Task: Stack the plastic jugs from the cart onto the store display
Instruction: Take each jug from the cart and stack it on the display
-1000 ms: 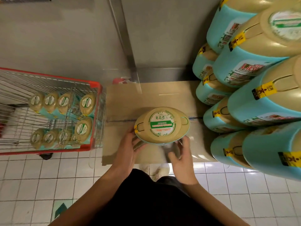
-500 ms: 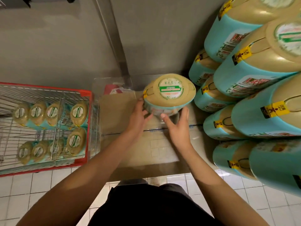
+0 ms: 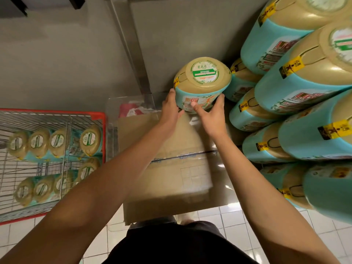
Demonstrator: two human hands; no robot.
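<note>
Clasping jug (image 3: 202,81), arms (image 3: 133,159) outstretched

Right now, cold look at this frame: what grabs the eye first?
The held jug, turquoise with a tan top, sits at centre, gripped between the left hand and right hand above flat cardboard. Right of it, a tall stack of matching jugs fills the frame edge. At far left, a red wire cart holds more jugs.
</note>
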